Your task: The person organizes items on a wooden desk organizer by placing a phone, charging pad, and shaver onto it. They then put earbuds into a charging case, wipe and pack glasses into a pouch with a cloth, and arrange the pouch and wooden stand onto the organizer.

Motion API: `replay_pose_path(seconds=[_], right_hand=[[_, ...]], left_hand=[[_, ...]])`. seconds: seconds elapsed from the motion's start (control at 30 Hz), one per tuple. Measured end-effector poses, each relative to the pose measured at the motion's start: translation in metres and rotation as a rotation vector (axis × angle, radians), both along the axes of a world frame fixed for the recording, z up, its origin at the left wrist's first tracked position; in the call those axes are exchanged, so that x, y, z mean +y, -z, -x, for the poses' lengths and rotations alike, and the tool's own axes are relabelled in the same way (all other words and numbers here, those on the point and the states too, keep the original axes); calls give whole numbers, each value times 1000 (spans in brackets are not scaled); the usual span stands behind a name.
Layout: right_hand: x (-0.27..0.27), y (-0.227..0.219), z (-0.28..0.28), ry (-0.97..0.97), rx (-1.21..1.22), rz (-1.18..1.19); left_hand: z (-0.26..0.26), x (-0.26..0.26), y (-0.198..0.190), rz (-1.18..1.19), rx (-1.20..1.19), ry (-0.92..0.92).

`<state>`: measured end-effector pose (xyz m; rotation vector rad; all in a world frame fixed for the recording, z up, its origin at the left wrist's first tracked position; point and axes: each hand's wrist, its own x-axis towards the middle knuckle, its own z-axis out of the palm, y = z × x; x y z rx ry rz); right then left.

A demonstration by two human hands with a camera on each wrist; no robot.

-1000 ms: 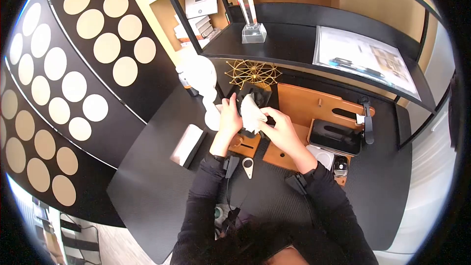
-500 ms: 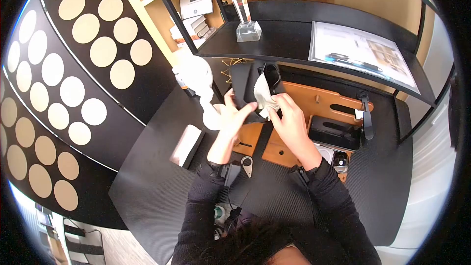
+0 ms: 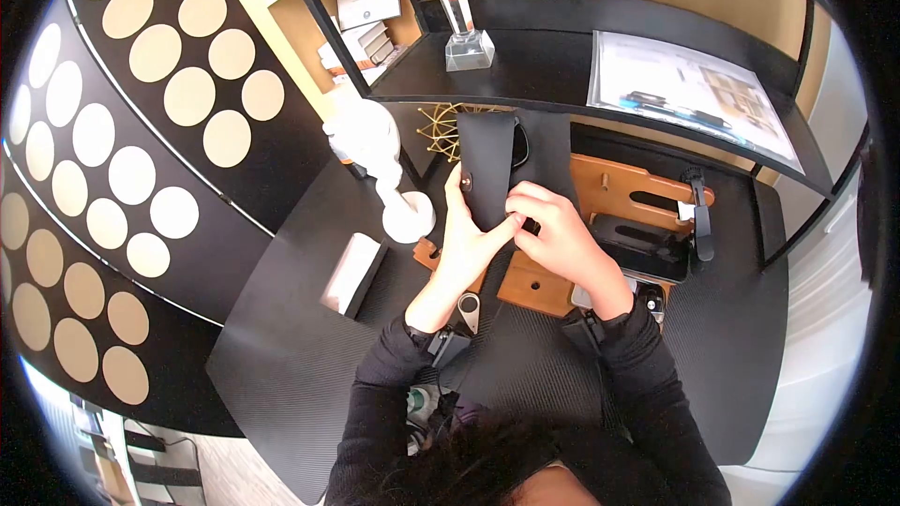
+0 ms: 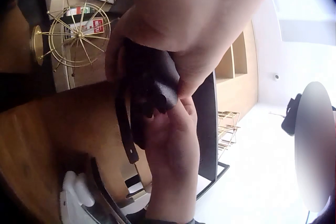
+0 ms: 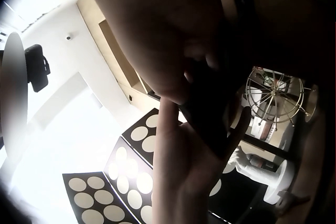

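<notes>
A black folding glasses case (image 3: 486, 169), with a round snap on its left panel, is held up between both hands. My left hand (image 3: 461, 248) grips its left side, fingers behind and thumb across the front. At the near end, the bent fingers of my right hand (image 3: 560, 236) pinch the case beside the left thumb. A dark glossy curved lens of a pair of glasses (image 3: 521, 143) shows between the panels. In the left wrist view the case (image 4: 157, 74) has a wrinkled, bunched end at the fingertips. The cream cloth is out of sight.
A white figurine (image 3: 410, 215) stands left of the hands, and a gold wire ornament (image 3: 439, 127) is behind the case. Nearby are a wooden stand (image 3: 614, 180) with a phone, a white-topped box (image 3: 352, 274) and a ring-headed tag (image 3: 470, 307). The shelf (image 3: 534, 70) overhangs the back.
The case has been raised and turned so its flat panels face up. The cream cloth, earlier pinched in the right hand and lowered onto the case, has dropped from view. Both hands have come together.
</notes>
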<state>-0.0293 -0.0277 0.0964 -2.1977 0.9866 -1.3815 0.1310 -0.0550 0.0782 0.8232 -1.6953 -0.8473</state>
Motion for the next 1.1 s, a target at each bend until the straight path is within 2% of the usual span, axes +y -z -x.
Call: replay_pose_path(seconds=[0.13,0.2,0.27,0.33,0.4,0.53,0.6,0.67,0.77,0.83,0.97,1.1], right_hand=[[-2,1,1,-9,-3,-39],[-8,10,3,-46,-18,29],[-1,-2,4,-113,-28,35],[5,-8,2,-173,-44,33],[11,-7,0,-140,117,-27],[20,-12,-1,1,265,0],[23,-13,-6,20,265,42],[28,-15,-14,102,181,180],[34,-21,-22,245,188,201],[35,-23,-23,336,161,211],[34,-21,-18,323,261,244],[42,-31,-13,267,286,147]], left_hand=[[7,8,8,-161,174,124],[6,11,10,-129,158,136],[-2,15,5,-375,424,345],[-5,19,-6,-577,569,355],[-2,23,-10,-511,467,293],[-2,24,-9,-510,553,400],[-4,24,-10,-469,572,413],[-6,22,-14,-406,547,373],[-12,23,-20,-528,597,408],[-13,20,-16,-510,592,419],[-13,24,-19,-501,545,516],[-12,21,-16,-505,487,505]])
